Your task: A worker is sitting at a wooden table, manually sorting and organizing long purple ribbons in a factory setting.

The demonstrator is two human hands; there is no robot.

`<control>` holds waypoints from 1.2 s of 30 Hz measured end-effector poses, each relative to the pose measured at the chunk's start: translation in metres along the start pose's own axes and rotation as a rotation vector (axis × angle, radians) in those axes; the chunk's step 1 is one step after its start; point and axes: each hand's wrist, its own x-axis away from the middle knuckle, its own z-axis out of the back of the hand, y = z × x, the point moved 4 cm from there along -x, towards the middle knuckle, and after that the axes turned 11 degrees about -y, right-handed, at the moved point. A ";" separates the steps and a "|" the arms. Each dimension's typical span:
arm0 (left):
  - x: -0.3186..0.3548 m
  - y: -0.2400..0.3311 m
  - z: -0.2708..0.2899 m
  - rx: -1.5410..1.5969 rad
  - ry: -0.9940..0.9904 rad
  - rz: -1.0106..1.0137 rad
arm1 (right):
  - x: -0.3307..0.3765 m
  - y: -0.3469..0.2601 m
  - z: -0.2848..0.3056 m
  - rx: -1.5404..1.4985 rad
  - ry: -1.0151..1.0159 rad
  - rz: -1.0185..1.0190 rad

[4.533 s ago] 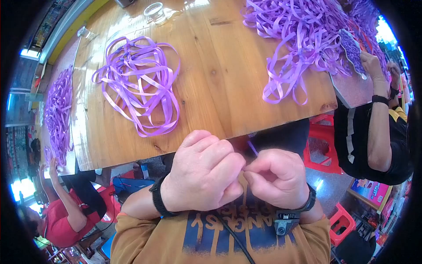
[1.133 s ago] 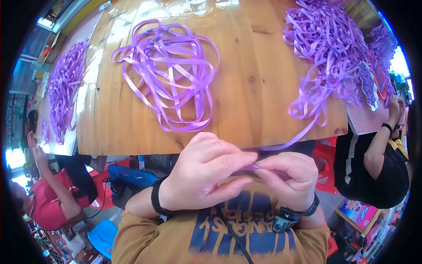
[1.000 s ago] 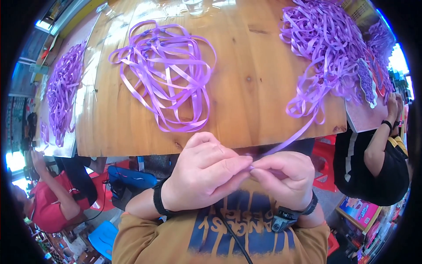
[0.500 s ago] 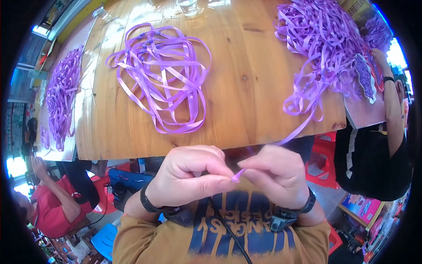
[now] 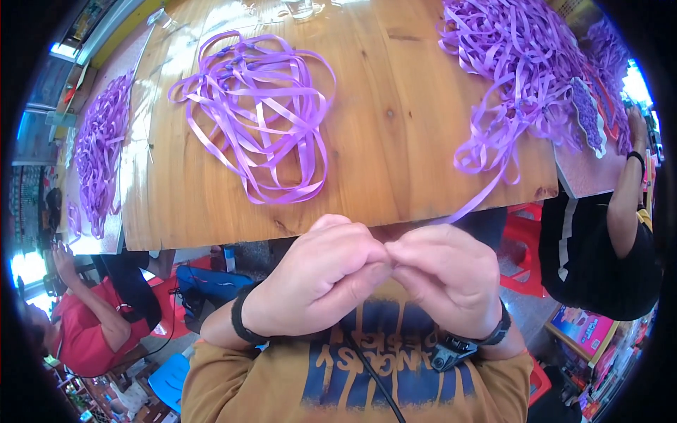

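Note:
Close together below the near table edge, my left hand [image 5: 317, 282] and my right hand [image 5: 448, 278] meet at the fingertips, both closed in a pinch. A purple ribbon [image 5: 474, 206] comes off the table's edge and passes behind my right hand. Its end is hidden between the fingers of both hands. That ribbon trails from a big tangled heap of purple ribbons [image 5: 518, 63] at the right. Left of the middle lies a smaller loose bundle of looped purple ribbons [image 5: 282, 120], gathered by darker bits at its far end.
The wooden table [image 5: 384, 162] spans the area ahead. Another ribbon pile [image 5: 102, 155] lies on a side table at left. A person in red [image 5: 99, 324] sits left; a person in black [image 5: 592, 247] works at right. A clear cup [image 5: 300, 8] stands at the far edge.
My hands have come together and turned, covering the bit of ribbon that showed between them. My left hand has moved slightly up. The right person's arm has shifted.

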 end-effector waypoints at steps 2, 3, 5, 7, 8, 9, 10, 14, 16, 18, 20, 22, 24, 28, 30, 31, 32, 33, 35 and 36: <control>0.000 -0.001 -0.001 0.106 -0.017 0.043 | 0.004 0.005 -0.004 -0.051 0.000 0.174; 0.000 -0.002 -0.002 0.210 -0.030 0.088 | 0.006 0.004 -0.003 -0.054 0.001 0.174; 0.001 -0.002 -0.002 0.280 -0.048 0.092 | 0.009 0.002 -0.002 -0.087 -0.001 0.162; 0.001 -0.002 -0.003 0.354 -0.070 0.095 | 0.011 0.004 -0.002 -0.104 0.003 0.166; 0.001 -0.002 -0.004 0.374 -0.089 0.119 | 0.012 0.004 -0.002 -0.119 0.004 0.173; 0.000 -0.001 -0.005 0.393 -0.107 0.142 | 0.012 0.004 -0.001 -0.119 0.005 0.174; 0.000 -0.001 -0.005 0.392 -0.107 0.141 | 0.013 0.004 0.000 -0.117 0.006 0.175; -0.001 0.000 -0.009 0.379 -0.117 0.193 | 0.015 0.004 0.000 -0.130 -0.010 0.184; -0.002 0.000 -0.009 0.386 -0.129 0.222 | 0.015 0.006 0.000 -0.139 -0.001 0.190; -0.001 -0.003 -0.014 0.594 -0.208 0.370 | 0.015 0.007 -0.001 -0.150 0.007 0.195; 0.001 -0.008 -0.019 0.761 -0.227 0.376 | 0.016 0.008 -0.002 -0.176 -0.008 0.207; 0.002 -0.011 -0.023 0.928 -0.245 0.383 | 0.016 0.008 -0.002 -0.179 -0.015 0.227; 0.002 -0.011 -0.025 1.064 -0.311 0.397 | 0.017 0.008 -0.001 -0.181 -0.021 0.246; -0.002 -0.011 -0.024 1.161 -0.356 0.455 | 0.018 0.007 0.000 -0.121 -0.016 0.306; -0.002 -0.012 -0.025 1.252 -0.321 0.478 | 0.018 0.006 0.002 -0.102 -0.003 0.324; -0.002 -0.011 -0.024 1.253 -0.322 0.479 | 0.018 0.004 0.003 -0.053 0.002 0.332; -0.003 -0.011 -0.023 1.174 -0.317 0.495 | 0.017 0.002 0.004 -0.004 0.008 0.340; -0.003 -0.010 -0.022 1.095 -0.313 0.509 | 0.018 0.002 0.005 -0.003 0.008 0.339; -0.003 -0.009 -0.023 1.092 -0.269 0.507 | 0.019 0.002 0.005 0.058 0.016 0.324; -0.004 -0.008 -0.022 1.086 -0.227 0.504 | 0.019 0.003 0.005 0.060 0.019 0.325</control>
